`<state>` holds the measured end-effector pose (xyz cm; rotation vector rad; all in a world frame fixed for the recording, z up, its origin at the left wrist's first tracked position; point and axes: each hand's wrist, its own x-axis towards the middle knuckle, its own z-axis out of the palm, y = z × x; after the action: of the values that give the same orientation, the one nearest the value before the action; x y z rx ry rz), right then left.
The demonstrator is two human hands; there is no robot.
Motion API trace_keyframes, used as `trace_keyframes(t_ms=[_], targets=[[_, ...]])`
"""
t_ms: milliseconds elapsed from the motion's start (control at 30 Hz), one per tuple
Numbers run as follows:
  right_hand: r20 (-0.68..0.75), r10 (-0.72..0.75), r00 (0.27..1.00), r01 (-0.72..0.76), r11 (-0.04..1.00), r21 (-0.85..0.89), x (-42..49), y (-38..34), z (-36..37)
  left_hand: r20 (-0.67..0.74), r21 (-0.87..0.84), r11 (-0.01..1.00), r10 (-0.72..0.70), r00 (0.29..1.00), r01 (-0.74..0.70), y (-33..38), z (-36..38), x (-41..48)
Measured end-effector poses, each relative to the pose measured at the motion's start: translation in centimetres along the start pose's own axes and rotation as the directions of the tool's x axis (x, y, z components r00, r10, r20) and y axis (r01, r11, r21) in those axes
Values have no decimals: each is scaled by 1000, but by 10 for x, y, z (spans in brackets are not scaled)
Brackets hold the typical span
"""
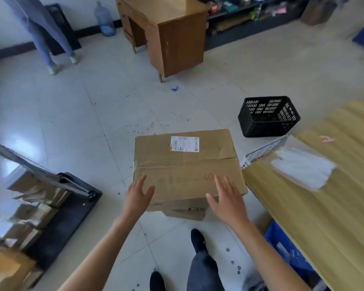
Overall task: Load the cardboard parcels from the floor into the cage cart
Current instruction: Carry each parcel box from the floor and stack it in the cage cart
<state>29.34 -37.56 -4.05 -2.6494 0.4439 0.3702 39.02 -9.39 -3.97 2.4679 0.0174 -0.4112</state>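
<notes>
Fingers [141, 180] of the left hand [137, 195] are straight & spread wide, holding nothing. Right hand [227, 199] is the same: fingers fanned, palm down, empty. Both hover over the near edge of the big box [185, 164], left by the near-left corner, right toward the near-right. Whether the tips touch the cardboard can't be told. The wide spacing prob. suits the box. It looks too broad for 1 hand, so a 2-hand clamp on the sides seems the plan.

The box is taped shut along its top seam, w/ a label [185, 144] on the far flap and the top a bit creased. It rests on a smaller box [186, 210] that peeks out beneath its near edge, and that 1 sits on the floor [93, 122]. So the top box must go 1st. The stack is just beside the worktop [324, 217] on the right, leaving the left side freer for the lift.

The cart [72, 215] stands to the left, well apart from the stack, w/ a dark base & a metal side frame. Parcels [36, 208] are stacked in it, blurred at the frame edge. Judging by that, loading is partway, w/ at least 2 boxes left.

Next move likely needs a firm grip low on both sides, then a turn left. The lower box could shift as the top 1 comes off.

Further out are a black crate [269, 116] and a desk [170, 32].
</notes>
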Motion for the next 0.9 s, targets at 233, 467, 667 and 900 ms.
trace_keyframes(t_ms=[233,467,667,900], targets=[[18,124,992,-125,986,106,120,59,-4,-40,-100,952,-294,955,288,-6,21,70],[65,278,958,-284,905,317,166,75,-18,107,-404,773,-492,864,490,-10,23,97],[29,151,988,-154,965,210,149,37,-33,28,-515,701,-562,827,493,-29,-1,43],[137,-226,964,212,971,108,72,-85,-35,-163,-739,533,-735,658,412,-82,-57,-163]])
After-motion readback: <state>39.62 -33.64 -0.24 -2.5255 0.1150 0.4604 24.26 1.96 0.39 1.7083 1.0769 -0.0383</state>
